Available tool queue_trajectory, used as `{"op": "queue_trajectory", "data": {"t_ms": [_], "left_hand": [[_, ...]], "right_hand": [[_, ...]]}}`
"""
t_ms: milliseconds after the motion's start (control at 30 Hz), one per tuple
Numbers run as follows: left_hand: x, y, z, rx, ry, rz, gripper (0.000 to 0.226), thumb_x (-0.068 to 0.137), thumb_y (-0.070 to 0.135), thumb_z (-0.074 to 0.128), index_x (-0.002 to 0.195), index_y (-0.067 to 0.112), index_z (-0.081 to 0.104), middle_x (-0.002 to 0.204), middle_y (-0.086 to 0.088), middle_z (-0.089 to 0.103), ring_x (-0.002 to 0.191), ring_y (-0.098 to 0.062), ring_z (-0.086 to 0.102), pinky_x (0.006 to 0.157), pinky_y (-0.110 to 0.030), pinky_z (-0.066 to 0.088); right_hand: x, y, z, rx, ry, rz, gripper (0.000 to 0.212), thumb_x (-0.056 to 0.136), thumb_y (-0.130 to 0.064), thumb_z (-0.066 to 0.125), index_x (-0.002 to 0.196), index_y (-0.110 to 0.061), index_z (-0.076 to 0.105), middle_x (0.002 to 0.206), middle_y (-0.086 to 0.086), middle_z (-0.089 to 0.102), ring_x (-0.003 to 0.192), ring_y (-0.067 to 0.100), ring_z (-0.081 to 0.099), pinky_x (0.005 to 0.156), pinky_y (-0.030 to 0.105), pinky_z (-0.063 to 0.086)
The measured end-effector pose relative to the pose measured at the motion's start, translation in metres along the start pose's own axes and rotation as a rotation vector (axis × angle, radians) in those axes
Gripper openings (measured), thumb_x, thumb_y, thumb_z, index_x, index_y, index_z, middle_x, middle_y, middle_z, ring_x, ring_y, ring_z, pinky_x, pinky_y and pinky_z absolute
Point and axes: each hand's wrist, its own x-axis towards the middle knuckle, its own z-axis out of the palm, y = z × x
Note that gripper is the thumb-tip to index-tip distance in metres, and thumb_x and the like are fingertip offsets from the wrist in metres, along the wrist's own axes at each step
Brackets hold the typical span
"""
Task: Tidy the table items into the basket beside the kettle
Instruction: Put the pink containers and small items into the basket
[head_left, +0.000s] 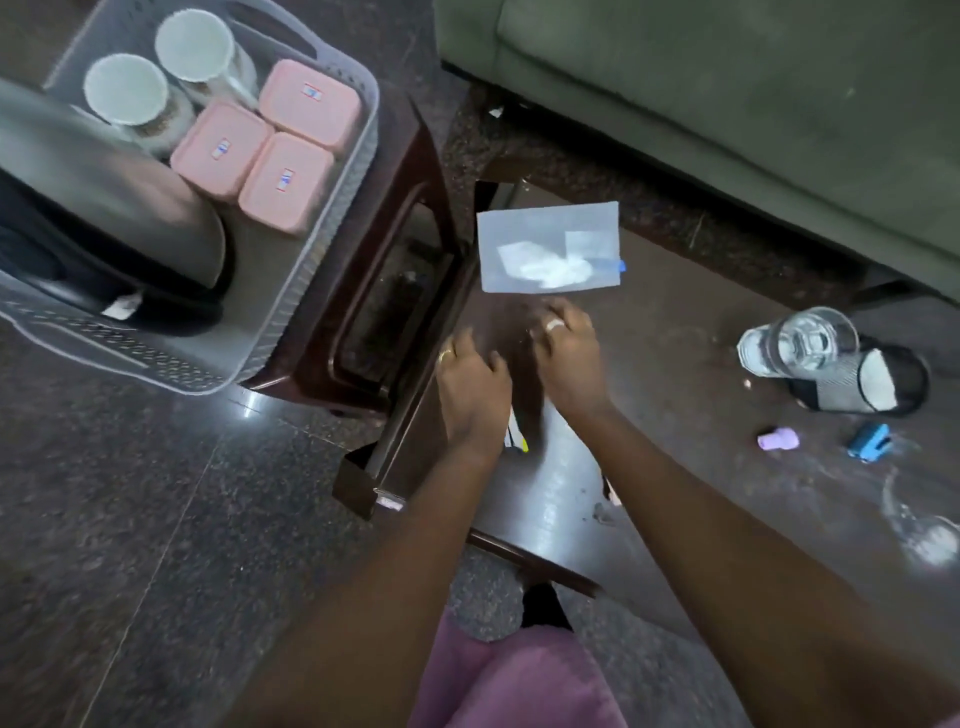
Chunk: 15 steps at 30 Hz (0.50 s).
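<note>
A translucent white basket (332, 218) stands on a dark stool at the left. It holds a grey kettle (104, 208), two white mugs (124, 93) and three pink lidded boxes (285, 176). On the dark table (675, 364) lies a clear plastic pouch (545, 228) with white contents. Just below it, my right hand (566, 358) hovers palm down with its fingers spread and nothing seen in it. My left hand (472, 395) is beside it with curled fingers. A small white and yellow packet (515, 441) peeks out under its palm; I cannot tell if it is gripped.
A glass of water (800, 343) and a black mesh holder (872, 384) on its side sit at the table's right. A small purple item (777, 438), a blue item (868, 441) and another clear glass (924, 530) lie nearer. A green sofa (727, 104) runs behind the table.
</note>
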Motion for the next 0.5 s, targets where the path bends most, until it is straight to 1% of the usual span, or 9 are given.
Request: {"op": "queue_trajectory", "data": {"t_ms": [67,133,167,233,300,400,500], "left_hand": [[-0.013,-0.016,0.016,0.101,-0.069,-0.063,0.049,0.086,0.018,0.060,0.130,0.002,0.046,0.127,-0.019,0.053,0.120,-0.034,0.047,0.102,-0.035,0.034],[-0.025,-0.024,0.029,0.196,-0.119,-0.106,0.059,0.082,0.028,0.065,0.129,-0.002,0.043,0.128,-0.021,0.052,0.122,-0.034,0.045,0.104,-0.035,0.032],[-0.030,-0.028,0.034,0.235,-0.129,-0.128,0.064,0.080,0.032,0.068,0.128,-0.002,0.043,0.128,-0.021,0.051,0.122,-0.034,0.045,0.104,-0.036,0.032],[-0.038,-0.030,0.044,0.309,-0.135,-0.174,0.069,0.078,0.040,0.069,0.127,0.000,0.042,0.129,-0.019,0.049,0.122,-0.033,0.044,0.102,-0.037,0.034],[-0.044,-0.031,0.051,0.375,-0.129,-0.197,0.069,0.079,0.042,0.068,0.127,0.002,0.041,0.131,-0.017,0.046,0.122,-0.032,0.043,0.101,-0.038,0.035],[-0.051,-0.028,0.063,0.447,-0.118,-0.179,0.065,0.084,0.036,0.065,0.130,0.001,0.036,0.133,-0.019,0.043,0.122,-0.034,0.043,0.102,-0.039,0.036],[-0.053,-0.025,0.072,0.437,-0.081,-0.174,0.049,0.089,0.020,0.057,0.128,-0.004,0.037,0.133,-0.024,0.041,0.121,-0.039,0.043,0.102,-0.042,0.035]], "right_hand": [[-0.029,0.043,-0.013,-0.052,0.001,0.118,0.024,0.088,-0.003,0.053,0.110,0.003,0.062,0.123,0.022,0.056,0.114,0.037,0.050,0.097,0.036,0.038],[-0.059,0.086,-0.029,-0.095,-0.013,0.289,0.025,0.090,-0.008,0.053,0.111,0.001,0.061,0.125,0.021,0.054,0.115,0.036,0.049,0.098,0.038,0.038],[-0.072,0.102,-0.036,-0.102,-0.014,0.340,0.024,0.090,-0.008,0.053,0.110,0.002,0.061,0.123,0.022,0.054,0.113,0.037,0.050,0.096,0.038,0.038],[-0.097,0.127,-0.050,-0.108,0.018,0.390,0.020,0.087,-0.002,0.055,0.103,0.006,0.063,0.114,0.026,0.056,0.105,0.040,0.053,0.091,0.037,0.038],[-0.115,0.141,-0.060,-0.108,0.058,0.425,0.015,0.084,0.003,0.056,0.096,0.009,0.063,0.106,0.029,0.057,0.099,0.043,0.054,0.087,0.035,0.036],[-0.138,0.156,-0.070,-0.095,0.101,0.455,0.014,0.085,0.001,0.057,0.095,0.009,0.063,0.106,0.028,0.057,0.098,0.042,0.054,0.086,0.037,0.039],[-0.152,0.174,-0.078,-0.084,0.150,0.472,0.016,0.088,-0.005,0.055,0.097,0.006,0.062,0.112,0.023,0.055,0.096,0.038,0.055,0.084,0.039,0.044]]}}
